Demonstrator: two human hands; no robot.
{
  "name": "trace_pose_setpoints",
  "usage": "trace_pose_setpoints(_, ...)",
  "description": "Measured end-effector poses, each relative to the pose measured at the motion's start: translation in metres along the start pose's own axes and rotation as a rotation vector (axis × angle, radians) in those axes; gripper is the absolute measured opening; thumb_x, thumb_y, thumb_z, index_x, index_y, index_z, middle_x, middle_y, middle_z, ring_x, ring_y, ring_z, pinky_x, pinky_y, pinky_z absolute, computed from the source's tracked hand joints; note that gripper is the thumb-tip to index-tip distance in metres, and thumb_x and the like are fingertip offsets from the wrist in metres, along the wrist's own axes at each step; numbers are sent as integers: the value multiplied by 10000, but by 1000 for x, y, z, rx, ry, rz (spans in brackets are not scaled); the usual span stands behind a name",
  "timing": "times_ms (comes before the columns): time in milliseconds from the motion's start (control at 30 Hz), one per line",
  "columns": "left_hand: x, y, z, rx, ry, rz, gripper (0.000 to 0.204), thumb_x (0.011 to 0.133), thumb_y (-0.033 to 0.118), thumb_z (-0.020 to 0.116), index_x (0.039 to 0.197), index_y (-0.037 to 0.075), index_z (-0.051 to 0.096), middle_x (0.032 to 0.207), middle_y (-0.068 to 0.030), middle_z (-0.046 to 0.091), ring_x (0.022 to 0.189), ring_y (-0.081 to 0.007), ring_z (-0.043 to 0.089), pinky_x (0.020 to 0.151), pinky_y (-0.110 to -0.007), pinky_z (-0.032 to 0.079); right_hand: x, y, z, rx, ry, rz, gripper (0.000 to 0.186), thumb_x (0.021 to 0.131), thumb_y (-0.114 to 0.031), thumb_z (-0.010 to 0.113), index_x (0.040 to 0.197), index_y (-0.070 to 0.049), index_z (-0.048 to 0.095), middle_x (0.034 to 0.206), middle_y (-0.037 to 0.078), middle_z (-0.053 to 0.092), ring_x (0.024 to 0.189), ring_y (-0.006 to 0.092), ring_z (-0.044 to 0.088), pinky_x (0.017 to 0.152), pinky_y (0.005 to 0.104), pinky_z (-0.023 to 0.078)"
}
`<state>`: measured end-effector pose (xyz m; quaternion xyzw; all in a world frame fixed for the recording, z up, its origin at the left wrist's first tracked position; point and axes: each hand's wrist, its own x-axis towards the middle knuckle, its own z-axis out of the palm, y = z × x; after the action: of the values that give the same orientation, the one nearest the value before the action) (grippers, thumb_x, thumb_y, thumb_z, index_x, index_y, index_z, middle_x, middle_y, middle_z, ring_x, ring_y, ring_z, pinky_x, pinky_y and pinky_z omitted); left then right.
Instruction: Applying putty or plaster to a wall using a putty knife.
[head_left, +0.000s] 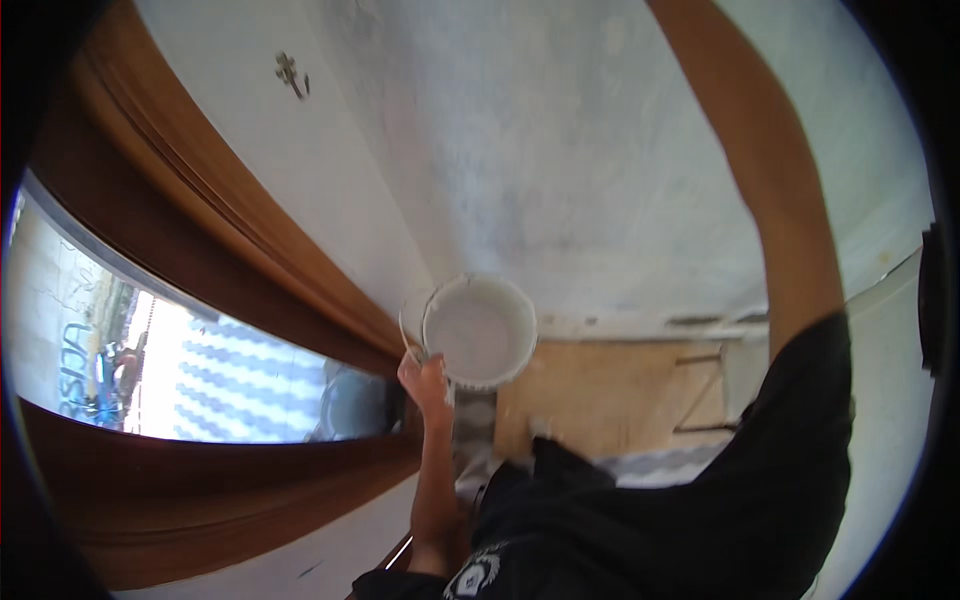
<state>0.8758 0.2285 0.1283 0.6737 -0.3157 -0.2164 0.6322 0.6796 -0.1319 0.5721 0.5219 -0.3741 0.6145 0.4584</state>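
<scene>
My left hand (425, 383) is closed on the near left edge of a round white bucket (506, 292), its fingers hooked over the rim. A thin pale handle (404, 325) loops out beside the hand. Inside, the bucket looks whitish; I cannot tell how much it contains. Smears mark its rim. My right arm (770, 170) reaches up along the wall and leaves the picture at the top, so the right hand and anything in it are hidden.
A pale, patchy wall (560, 150) fills the upper part. Brown wooden framing (230, 180) surrounds a bright opening at left. A small metal fitting (290, 74) is on the wall. Below are a tan floor panel (600, 400) and a metal-legged piece of furniture (740, 380).
</scene>
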Motion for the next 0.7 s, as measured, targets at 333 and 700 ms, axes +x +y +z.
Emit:
trace_pose_setpoints(333, -10, 29, -15, -40, -32, 72, 156, 547, -27, 527, 578, -3, 376, 524, -6, 380, 511, -101, 356, 471, -281, 320, 41, -28, -59, 142, -435, 383, 467, 777, -410, 655, 1038, -48, 517, 947, 118, 652, 893, 265, 624, 765, 378, 502)
trace_pose_setpoints(700, -25, -23, -78, 753, 154, 963, 152, 613, 38, 603, 577, 6, 460, 681, -105, 509, 673, -256, 497, 624, -381, 389, 19, -10, -95, 674, -434, 526, 384, 794, -348, 675, 620, -23, 566, 550, 36, 513, 528, 139, 494, 507, 326, 377)
